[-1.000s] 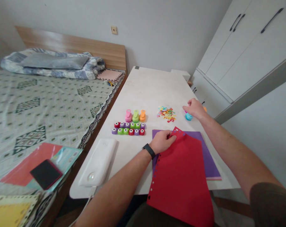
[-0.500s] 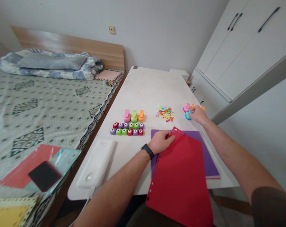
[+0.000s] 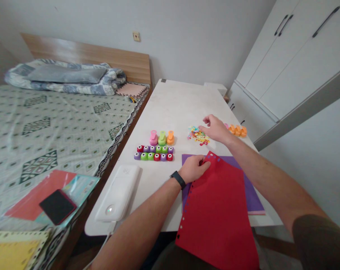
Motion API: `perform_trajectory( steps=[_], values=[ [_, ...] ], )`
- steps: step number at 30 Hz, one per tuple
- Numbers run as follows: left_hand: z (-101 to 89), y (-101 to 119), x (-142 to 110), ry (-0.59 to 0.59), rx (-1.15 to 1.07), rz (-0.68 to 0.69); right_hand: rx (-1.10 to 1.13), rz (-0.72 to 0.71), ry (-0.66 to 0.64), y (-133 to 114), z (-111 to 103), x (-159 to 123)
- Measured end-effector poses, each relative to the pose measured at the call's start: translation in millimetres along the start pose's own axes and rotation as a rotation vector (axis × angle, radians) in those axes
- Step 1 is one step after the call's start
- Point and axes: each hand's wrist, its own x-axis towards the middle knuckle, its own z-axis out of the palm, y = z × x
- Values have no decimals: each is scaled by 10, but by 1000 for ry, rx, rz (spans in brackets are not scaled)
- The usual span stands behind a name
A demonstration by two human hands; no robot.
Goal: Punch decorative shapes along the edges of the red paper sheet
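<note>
Across the bench (image 3: 175, 101), we are holding the hole-punched red paper sheet (image 3: 217, 213) in our closed left hand (image 3: 193, 168), with the paper confetti (image 3: 195, 134) lying just under our open right hand (image 3: 216, 129).

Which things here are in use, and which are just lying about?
In use:
- left hand holding red sheet, atop purple sheet
- right hand over paper shapes, near orange punches

Lying about:
- large punches
- small punches
- power bank
- bed
- wardrobe
</note>
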Motion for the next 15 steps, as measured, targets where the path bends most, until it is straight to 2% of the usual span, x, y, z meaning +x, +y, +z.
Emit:
perform_trajectory(
  steps=[4,7,11,15],
  values=[
    [-16,16,0,13,15,9,98,-180,-200,-738,317,218],
    [-30,31,-9,19,-10,5,32,-214,-318,-1102,635,395],
    [-17,17,-9,28,-84,46,-103,-187,-419,-1370,1032,548],
    [25,-58,29,25,-154,161,-135,-167,-441,-1484,1272,579]
  ],
)
